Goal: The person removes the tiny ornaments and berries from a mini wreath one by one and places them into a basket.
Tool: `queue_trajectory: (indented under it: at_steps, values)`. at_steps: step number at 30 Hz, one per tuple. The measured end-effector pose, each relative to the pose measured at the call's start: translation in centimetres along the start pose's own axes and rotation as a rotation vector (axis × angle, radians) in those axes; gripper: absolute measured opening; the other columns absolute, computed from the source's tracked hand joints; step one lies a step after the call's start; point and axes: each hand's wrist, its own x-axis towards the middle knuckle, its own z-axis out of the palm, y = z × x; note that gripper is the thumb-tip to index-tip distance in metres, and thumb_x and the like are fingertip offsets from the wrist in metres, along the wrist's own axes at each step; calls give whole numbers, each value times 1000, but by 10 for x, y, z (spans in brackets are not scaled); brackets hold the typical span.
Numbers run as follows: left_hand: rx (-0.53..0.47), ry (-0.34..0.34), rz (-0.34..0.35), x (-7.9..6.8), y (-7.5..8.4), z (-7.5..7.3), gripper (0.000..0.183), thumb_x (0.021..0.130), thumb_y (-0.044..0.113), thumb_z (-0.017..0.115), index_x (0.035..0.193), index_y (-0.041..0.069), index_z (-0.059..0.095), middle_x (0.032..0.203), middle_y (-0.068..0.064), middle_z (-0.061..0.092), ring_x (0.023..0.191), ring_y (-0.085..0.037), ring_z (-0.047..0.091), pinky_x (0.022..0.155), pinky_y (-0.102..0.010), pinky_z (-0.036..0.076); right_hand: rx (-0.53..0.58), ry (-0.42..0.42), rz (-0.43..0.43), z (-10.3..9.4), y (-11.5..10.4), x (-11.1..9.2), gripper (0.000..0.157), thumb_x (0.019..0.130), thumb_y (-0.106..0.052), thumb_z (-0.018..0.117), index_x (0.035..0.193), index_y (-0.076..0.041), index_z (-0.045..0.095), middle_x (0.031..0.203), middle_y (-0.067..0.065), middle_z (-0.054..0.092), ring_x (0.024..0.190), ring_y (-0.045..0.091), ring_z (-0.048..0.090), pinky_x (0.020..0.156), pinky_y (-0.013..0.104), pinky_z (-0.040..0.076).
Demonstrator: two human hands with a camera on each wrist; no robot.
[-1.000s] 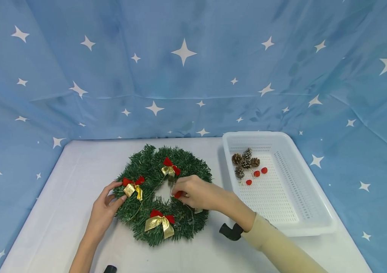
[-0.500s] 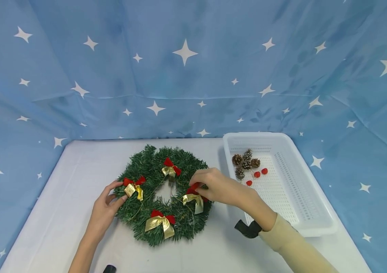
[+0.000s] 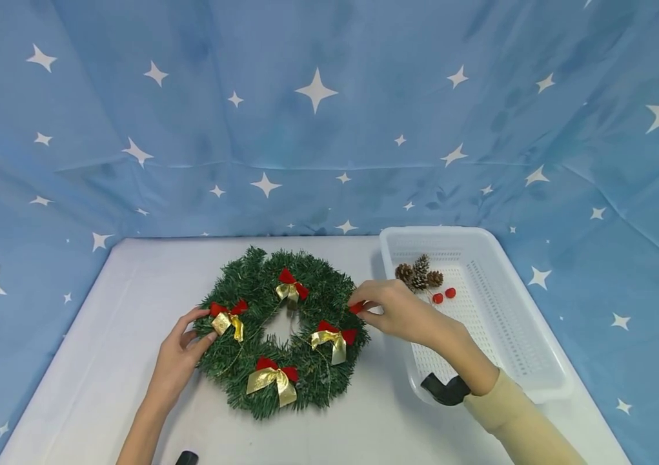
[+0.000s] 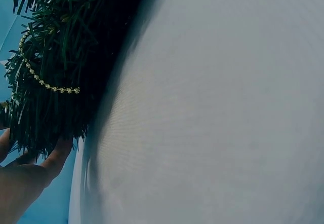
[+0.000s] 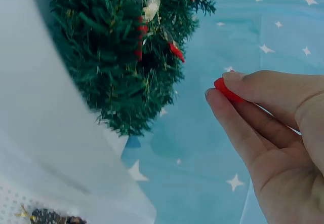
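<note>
A green wreath point(image 3: 259, 284) lies on the white table, with red and gold bows, such as the front bow point(image 3: 273, 378), and a thin gold bead string point(image 4: 43, 83). At its left edge my left hand point(image 3: 175, 361) grips the greenery, thumb and fingers on either side of the left bow point(image 3: 227, 320). Beyond the wreath's right edge, my right hand point(image 3: 399, 313) pinches a small red berry ornament point(image 5: 226, 89) between thumb and fingertips. The right bow point(image 3: 332, 339) sits just left of that hand.
A white plastic basket point(image 3: 532, 336) stands on the right of the table point(image 3: 143, 271), holding several pine cones point(image 3: 420, 274) and red berry ornaments point(image 3: 450, 292). My right forearm crosses its near left side. A blue star-printed cloth point(image 3: 329, 129) hangs behind.
My right hand has moved right from the wreath's centre to beyond its right edge, carrying the red berry ornament, uncovering the right bow. The left hand stays put.
</note>
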Motion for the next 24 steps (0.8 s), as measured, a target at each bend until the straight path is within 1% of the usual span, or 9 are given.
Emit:
queue_trajectory:
  at_steps: [5,8,13,16,18,20,23,24]
  values:
    - [4,10,-1,0,0,2,58,104,30,65,155,17,42,171,-12,20,149,-50,32,113,-68,39,9,41,61,-9,8,-10,22,88,7,74,106,-5,76,103,7,77,90,20,78,78,24,64]
    - [1,12,0,0,0,1,58,103,31,65,155,17,42,171,-11,19,150,-51,30,114,-68,38,43,66,99,-12,14,-16,22,88,8,75,106,-5,76,102,6,77,90,20,78,78,23,63]
    - [2,18,9,-1,0,-1,59,104,32,65,156,17,42,172,-10,19,150,-51,30,115,-68,37,89,110,136,-17,25,-25,23,87,9,75,104,-6,77,100,6,77,88,20,78,77,22,63]
    - [-3,18,9,0,-2,-1,59,104,32,65,156,17,42,172,-10,18,150,-51,30,115,-68,37,85,117,177,-23,32,-30,23,87,7,76,105,-8,77,100,3,76,88,17,77,76,23,63]
    - [-5,14,5,0,-2,-1,59,103,32,65,156,17,42,172,-10,18,150,-51,30,114,-68,38,84,118,217,-26,36,-35,23,88,6,75,106,-9,77,100,2,77,87,16,76,70,23,62]
    - [-5,11,3,1,-3,0,59,103,32,65,156,17,42,172,-10,18,150,-51,30,114,-68,38,66,129,238,-30,42,-39,23,88,6,74,106,-8,77,101,3,77,87,17,76,68,25,62]
    - [-7,10,2,1,-3,0,59,103,32,65,155,17,42,172,-10,18,149,-51,30,114,-68,38,44,145,260,-33,52,-47,23,88,7,73,105,-7,77,101,5,77,88,20,77,69,29,64]
    - [-8,10,3,1,-3,0,59,103,32,65,155,17,42,172,-10,18,150,-51,30,114,-68,38,33,149,267,-34,56,-49,23,87,7,74,105,-6,78,101,5,77,88,21,77,73,30,64]
